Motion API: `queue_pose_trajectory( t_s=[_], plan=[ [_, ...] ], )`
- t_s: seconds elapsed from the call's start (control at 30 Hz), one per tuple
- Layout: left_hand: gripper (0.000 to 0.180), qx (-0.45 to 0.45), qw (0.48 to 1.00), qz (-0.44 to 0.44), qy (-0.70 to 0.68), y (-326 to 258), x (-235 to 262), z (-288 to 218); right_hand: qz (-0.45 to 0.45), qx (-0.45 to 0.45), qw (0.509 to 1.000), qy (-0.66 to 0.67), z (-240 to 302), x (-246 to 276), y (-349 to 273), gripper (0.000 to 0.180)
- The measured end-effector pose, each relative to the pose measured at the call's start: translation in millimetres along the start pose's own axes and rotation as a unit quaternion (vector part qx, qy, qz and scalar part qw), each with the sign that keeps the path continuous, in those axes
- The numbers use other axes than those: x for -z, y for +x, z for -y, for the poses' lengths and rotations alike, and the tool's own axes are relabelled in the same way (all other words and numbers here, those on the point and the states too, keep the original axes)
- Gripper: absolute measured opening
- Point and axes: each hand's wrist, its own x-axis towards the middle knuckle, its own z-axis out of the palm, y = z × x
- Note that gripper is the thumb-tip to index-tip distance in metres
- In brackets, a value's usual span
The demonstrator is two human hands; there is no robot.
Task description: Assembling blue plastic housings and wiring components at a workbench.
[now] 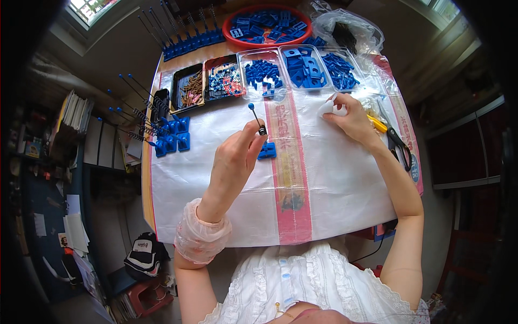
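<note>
My left hand (232, 154) is closed in a pinch around a thin dark rod (256, 114) with a blue ball at its upper end and a short black coil at the fingertips. Just below the fingers is a blue plastic base (267, 151); whether the rod is joined to it I cannot tell. Farther right, my right hand (353, 121) pinches a small white piece (328, 109), perhaps tissue or foam, near the front of the clear boxes. Several blue bases (174, 135) with rods and springs stand grouped at the left.
Along the back sit black trays of brass screws (192, 89) and small nuts (225, 78), then clear boxes of blue parts (307, 67). Behind them are a red basin (231, 40), a plastic bag (372, 27) and more sprung rods (194, 43). Black-handled scissors (398, 148) and a yellow-handled tool (377, 124) lie right.
</note>
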Motion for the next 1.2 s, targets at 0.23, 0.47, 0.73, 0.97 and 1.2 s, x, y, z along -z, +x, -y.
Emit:
queue_pose_trajectory(
  t_s=[0.23,0.47,0.73,0.97,1.2],
  plan=[
    [0.021,0.004,1.0,0.0,0.0,1,0,-2,-0.015,0.018,1.0,-0.01,8,6,-4,0.036],
    [0.021,0.001,1.0,-0.001,0.0,1,-1,0,-0.099,-0.012,0.995,-0.017,16,41,-21,0.036],
    [0.022,0.008,1.0,0.005,0.005,0,3,-1,0.058,0.114,0.986,0.103,101,12,-45,0.01],
    [0.031,0.011,1.0,-0.01,-0.024,3,-1,-3,0.148,0.129,0.963,0.187,134,-31,-9,0.015],
    [0.037,0.001,1.0,-0.003,-0.011,1,4,-3,0.136,0.124,0.957,0.223,132,-51,-9,0.011]
  ],
)
